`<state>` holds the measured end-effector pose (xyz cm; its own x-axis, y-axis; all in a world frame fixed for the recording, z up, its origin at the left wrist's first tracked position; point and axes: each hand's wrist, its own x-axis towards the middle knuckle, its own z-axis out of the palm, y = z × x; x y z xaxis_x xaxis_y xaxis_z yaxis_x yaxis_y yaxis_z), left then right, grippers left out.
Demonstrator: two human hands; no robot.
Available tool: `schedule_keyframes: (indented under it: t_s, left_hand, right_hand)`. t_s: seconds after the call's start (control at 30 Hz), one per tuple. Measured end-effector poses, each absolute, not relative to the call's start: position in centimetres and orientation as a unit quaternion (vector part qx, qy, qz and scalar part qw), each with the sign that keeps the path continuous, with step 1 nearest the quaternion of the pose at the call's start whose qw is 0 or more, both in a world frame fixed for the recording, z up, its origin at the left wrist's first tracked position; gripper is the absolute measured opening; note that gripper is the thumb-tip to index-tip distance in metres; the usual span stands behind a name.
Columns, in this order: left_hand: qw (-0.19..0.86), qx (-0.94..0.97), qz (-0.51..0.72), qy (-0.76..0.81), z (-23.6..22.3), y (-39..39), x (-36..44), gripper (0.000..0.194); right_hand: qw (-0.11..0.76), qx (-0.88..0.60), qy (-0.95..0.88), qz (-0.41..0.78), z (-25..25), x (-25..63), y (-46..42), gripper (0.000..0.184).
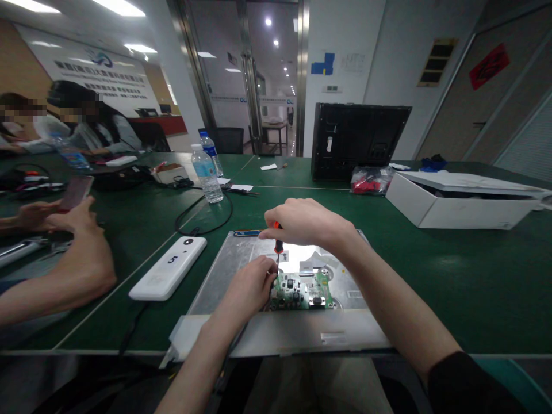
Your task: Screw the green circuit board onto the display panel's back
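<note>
A silver metal panel (241,270) lies flat at the near edge of the green table, with a small green circuit board (302,290) mounted on it. My right hand (308,221) is closed on top of a red-and-black screwdriver (278,244) that stands upright, its tip down at the board's left edge. My left hand (250,287) is curled beside the board, fingers pinched at the screwdriver's shaft near its tip.
A white power bank (170,267) marked 5 lies left of the panel, with a black cable (207,221) behind. Two water bottles (206,172), a black monitor back (357,141), a white box (457,198) and a red bag (371,179) stand farther off. Other people's arms (64,270) are at the left.
</note>
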<state>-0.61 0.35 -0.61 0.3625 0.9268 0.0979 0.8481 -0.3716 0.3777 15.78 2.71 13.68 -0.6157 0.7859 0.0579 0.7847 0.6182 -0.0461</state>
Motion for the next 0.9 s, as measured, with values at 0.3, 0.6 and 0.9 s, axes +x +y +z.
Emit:
schedule_keyframes:
  t_s: [0.3, 0.6, 0.9]
  left_hand:
    - [0.130, 0.813, 0.152, 0.546, -0.70, 0.33, -0.62, 0.011]
    - [0.126, 0.813, 0.146, 0.549, -0.81, 0.29, -0.79, 0.011]
    - [0.137, 0.815, 0.146, 0.544, -0.57, 0.33, -0.63, 0.012]
  right_hand:
    - [0.035, -0.387, -0.921, 0.011, 13.61, 16.02, 2.28, 0.033]
    - [0.033, -0.419, -0.907, 0.007, 13.80, 15.82, 2.47, 0.026]
    - [0.032, -0.400, -0.916, 0.006, 13.74, 16.09, 2.35, 0.034]
